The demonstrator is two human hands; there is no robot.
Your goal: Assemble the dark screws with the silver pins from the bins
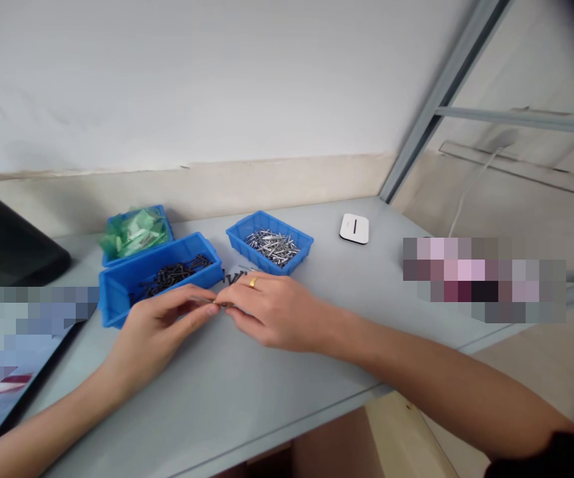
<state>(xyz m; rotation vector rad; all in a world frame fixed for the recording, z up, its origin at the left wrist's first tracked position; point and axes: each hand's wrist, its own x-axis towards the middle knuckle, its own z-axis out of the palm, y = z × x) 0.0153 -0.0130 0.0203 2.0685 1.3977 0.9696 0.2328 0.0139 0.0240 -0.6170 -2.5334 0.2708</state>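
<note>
My left hand (162, 322) and my right hand (274, 309) meet in front of the bins, fingertips nearly touching. Each is closed in a pinch around something small and thin; its kind cannot be made out. A gold ring is on a finger of the right hand. Just behind the left hand, a long blue bin (110, 292) holds many black screws (167, 277). Several loose dark screws (234, 276) lie on the desk behind the right fingers, partly hidden by them. Farther back, another blue bin (245, 247) contains silver pop rivets (273, 247).
At the back left, a third blue bin (132, 251) has green plastic packets (140, 231) in it. A white square device (355, 228) sits on the grey desk (267, 392). A dark object (8, 232) and a blurred-out screen flank the left; a metal frame (434, 106) rises right.
</note>
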